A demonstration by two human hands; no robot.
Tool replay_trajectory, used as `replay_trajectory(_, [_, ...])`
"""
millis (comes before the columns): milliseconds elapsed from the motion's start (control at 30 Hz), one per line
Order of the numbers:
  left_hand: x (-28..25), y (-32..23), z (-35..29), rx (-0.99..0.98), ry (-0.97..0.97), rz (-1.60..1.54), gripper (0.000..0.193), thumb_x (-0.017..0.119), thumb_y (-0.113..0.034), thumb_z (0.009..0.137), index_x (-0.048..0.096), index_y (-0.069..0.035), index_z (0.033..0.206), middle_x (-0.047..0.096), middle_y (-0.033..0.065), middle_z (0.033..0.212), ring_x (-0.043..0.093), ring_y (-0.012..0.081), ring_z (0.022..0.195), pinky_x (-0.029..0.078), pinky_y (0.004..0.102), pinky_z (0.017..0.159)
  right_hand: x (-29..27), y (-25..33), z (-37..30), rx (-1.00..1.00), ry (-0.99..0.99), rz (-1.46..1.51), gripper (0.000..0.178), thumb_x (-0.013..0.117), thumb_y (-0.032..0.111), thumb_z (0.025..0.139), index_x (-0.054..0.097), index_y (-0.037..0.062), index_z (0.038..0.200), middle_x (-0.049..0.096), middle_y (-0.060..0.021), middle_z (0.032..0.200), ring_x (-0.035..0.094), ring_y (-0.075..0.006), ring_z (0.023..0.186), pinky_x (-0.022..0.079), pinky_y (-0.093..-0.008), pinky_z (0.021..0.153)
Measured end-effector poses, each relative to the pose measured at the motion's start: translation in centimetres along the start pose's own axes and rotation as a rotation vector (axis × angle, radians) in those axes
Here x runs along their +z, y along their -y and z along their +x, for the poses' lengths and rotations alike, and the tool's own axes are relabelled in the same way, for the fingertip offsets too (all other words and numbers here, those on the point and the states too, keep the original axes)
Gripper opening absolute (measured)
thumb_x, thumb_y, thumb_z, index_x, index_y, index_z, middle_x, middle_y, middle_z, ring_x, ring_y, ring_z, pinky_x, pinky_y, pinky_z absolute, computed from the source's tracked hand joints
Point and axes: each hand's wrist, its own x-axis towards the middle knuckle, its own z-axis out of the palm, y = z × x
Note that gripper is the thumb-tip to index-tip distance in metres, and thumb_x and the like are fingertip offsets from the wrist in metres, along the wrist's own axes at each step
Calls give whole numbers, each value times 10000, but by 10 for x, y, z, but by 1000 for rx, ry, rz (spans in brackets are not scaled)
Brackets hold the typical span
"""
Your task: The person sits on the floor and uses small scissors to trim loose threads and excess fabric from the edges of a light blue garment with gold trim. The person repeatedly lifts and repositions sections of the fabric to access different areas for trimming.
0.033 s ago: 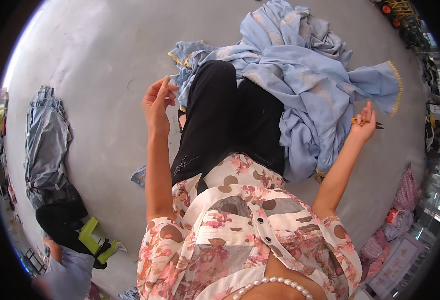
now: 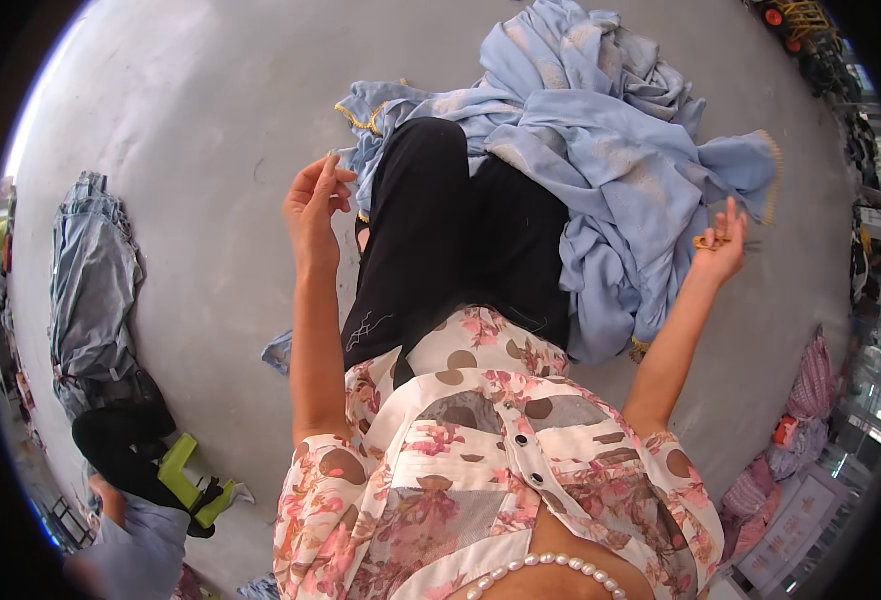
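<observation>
A long light blue cloth (image 2: pixel 611 150) with yellow edging lies bunched in front of me and over my right leg. My left hand (image 2: pixel 317 205) is raised beside my left knee, thumb and fingertip pinched together near the cloth's left end. Whatever they pinch, if anything, is too small to make out. My right hand (image 2: pixel 723 250) is closed around small scissors (image 2: pixel 709 243) with orange handles; their blades blur past the outer side of the hand. Just beyond it, the cloth's yellow-trimmed right end (image 2: pixel 746 172) hangs out, smeared by motion.
Grey floor (image 2: pixel 221 180) surrounds me. A stack of folded denim (image 2: pixel 96 280) lies at left, near a seated person in black trousers (image 2: pixel 121 445) on a lime-green stool (image 2: pixel 176 475). Pink checked bundles (image 2: pixel 811 390) and a pale printed board (image 2: pixel 791 530) are at right.
My right hand has shifted slightly left and up with the scissors. The cloth's yellow-trimmed right end has swung left. My left hand stays almost where it was.
</observation>
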Motion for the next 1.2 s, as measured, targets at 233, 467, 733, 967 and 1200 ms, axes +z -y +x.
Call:
replay_trajectory(233, [35, -15, -3, 90, -21, -33, 169, 618, -169, 888, 625, -14, 956, 658, 60, 784, 535, 64, 626, 437, 198, 538, 72, -53, -101, 20, 792, -388, 179, 572, 189, 903, 610, 16, 875, 673, -80, 799, 510, -64, 541, 408, -197, 539])
replay_trajectory(467, [23, 16, -1, 97, -157, -116, 197, 563, -141, 919, 581, -10, 1065, 649, 84, 840, 553, 79, 642, 447, 205, 543, 156, -175, -144, 198, 1206, -681, 435, 524, 373, 921, 624, -1, 723, 617, -48, 636, 548, -94, 541, 427, -243, 537])
replay_trajectory(733, [15, 80, -31, -334, -117, -91, 191, 578, -143, 903, 586, -22, 1052, 644, 64, 825, 553, 68, 616, 438, 187, 524, 191, -306, -149, -495, 1344, -1314, 224, 685, 172, 739, 640, 48, 920, 668, -143, 854, 636, -321, 831, 499, -408, 714])
replay_trajectory(967, [16, 96, -19, -572, -130, -128, 206, 587, -149, 899, 588, -29, 1066, 649, 59, 835, 567, 72, 642, 440, 181, 543, 197, -361, -96, -630, 1462, -1773, 148, 647, 124, 760, 625, 32, 874, 618, -104, 740, 643, -245, 757, 498, -353, 660])
replay_trajectory(1200, [54, 126, 12, -818, -152, -644, 757, 474, -586, 868, 332, -28, 1360, 460, 170, 1288, 477, 267, 1155, 445, 405, 906, 225, -142, -103, 470, 1697, -853, 131, 685, 131, 768, 595, 39, 794, 492, 67, 652, 403, -49, 570, 316, -221, 510])
